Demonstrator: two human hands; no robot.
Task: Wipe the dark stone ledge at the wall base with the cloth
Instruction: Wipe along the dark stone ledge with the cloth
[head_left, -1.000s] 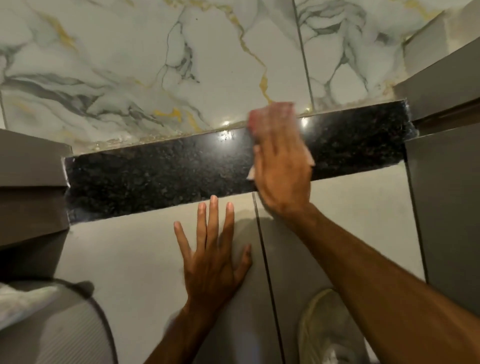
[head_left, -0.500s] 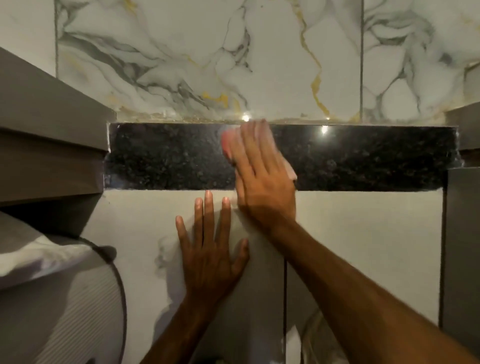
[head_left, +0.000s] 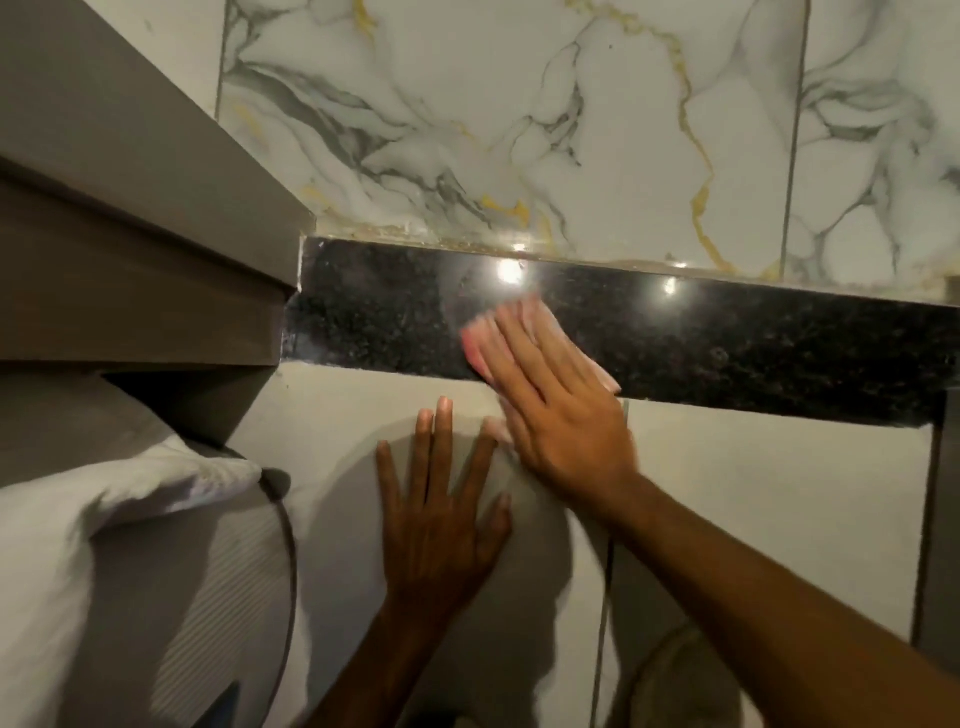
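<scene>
The dark speckled stone ledge (head_left: 727, 343) runs across the view below the marbled wall tiles. My right hand (head_left: 550, 400) lies flat on its middle-left part and presses a pale pink cloth (head_left: 475, 340) onto the stone; the cloth shows only past my fingertips and at the hand's right edge. A faint smeared streak marks the stone just left of the cloth. My left hand (head_left: 441, 525) rests flat with fingers spread on the pale grey surface (head_left: 769, 519) below the ledge, holding nothing.
A grey-brown boxed edge (head_left: 140, 260) juts out at the left and meets the ledge's left end. A white pillow (head_left: 78, 519) and a ribbed grey object (head_left: 218, 597) sit at lower left. A grey panel (head_left: 943, 519) borders the right side.
My right hand has slid the cloth leftward along the ledge, from near its middle-right to its middle-left. The view has shifted with it. My left hand has stayed flat below.
</scene>
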